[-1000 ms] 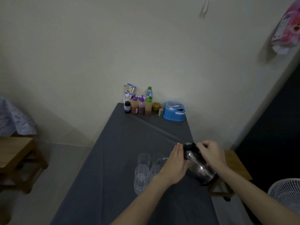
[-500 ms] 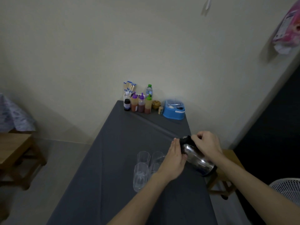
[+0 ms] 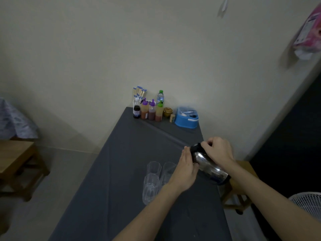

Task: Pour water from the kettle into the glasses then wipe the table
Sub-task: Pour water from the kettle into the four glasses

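Steel kettle (image 3: 209,166) is hanging tilted between my two hands, black top end pointing up and left, base down and right, above the right edge of the table (image 3: 121,171). My right hand (image 3: 219,152) is curling over the top side of it, fingers closed around what I take for the handle, knuckles up; the handle itself is hiding under the hand. My left hand (image 3: 186,170) is lying flat and open against the kettle's left flank, fingers straight and together, tips reaching the black collar, palm pressing on the metal. Both forearms are bare.

Just left of the left hand, glasses (image 3: 150,190) are standing upright in a tight cluster on the grey cloth; I am counting three clearly, with another partly behind the wrist. Whether any is holding water I cannot tell.

Far end of the table, against the wall: sauce bottles (image 3: 151,111), a water bottle (image 3: 160,96), a cup of chopsticks (image 3: 139,93), a small jar (image 3: 167,111), a blue box (image 3: 186,118). Wooden stool (image 3: 243,192) is showing under my right arm; white fan (image 3: 307,204) at the right edge.
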Action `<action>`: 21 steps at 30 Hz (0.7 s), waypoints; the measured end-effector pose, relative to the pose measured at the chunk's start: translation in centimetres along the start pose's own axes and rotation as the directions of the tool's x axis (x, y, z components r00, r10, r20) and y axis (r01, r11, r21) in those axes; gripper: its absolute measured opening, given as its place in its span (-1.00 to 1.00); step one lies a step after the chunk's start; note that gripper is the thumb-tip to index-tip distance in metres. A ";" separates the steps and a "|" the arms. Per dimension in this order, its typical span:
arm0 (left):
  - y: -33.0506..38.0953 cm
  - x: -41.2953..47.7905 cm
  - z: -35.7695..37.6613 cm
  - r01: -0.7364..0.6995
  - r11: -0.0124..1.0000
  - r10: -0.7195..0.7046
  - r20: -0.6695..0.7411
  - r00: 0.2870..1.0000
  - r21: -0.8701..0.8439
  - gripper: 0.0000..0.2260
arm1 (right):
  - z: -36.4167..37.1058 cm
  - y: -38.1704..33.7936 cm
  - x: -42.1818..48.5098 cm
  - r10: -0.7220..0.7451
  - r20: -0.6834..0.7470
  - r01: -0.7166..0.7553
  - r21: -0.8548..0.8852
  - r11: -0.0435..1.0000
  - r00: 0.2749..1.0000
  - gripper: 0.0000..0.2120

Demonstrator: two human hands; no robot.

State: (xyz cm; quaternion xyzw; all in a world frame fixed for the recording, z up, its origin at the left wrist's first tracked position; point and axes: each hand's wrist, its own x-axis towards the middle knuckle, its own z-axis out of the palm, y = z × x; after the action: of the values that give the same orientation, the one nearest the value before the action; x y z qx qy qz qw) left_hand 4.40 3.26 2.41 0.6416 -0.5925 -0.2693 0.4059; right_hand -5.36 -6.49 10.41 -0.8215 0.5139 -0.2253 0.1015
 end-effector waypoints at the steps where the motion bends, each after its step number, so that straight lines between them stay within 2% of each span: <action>1: 0.0 0.0 0.0 -0.003 1.000 0.003 -0.002 1.000 0.002 -0.40 | 0.0 -0.1 0.0 0.000 0.002 0.000 0.001 1.000 1.000 -0.68; 14: 0.2 0.2 -0.5 -0.030 0.999 0.030 -0.034 0.999 -0.010 -0.41 | -0.7 -0.6 0.3 -0.050 -0.012 0.050 -0.023 0.998 0.999 -0.69; 21: 0.2 0.3 -0.3 -0.048 0.999 0.048 -0.005 0.999 0.011 -0.42 | -1.1 -0.3 -0.5 -0.015 -0.011 0.015 -0.010 1.000 1.000 -0.64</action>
State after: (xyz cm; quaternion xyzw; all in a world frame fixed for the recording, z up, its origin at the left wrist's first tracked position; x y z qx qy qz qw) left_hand 4.58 2.99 2.83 0.6301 -0.6082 -0.2543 0.4104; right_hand -5.83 -5.86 11.42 -0.8247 0.5092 -0.2279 0.0929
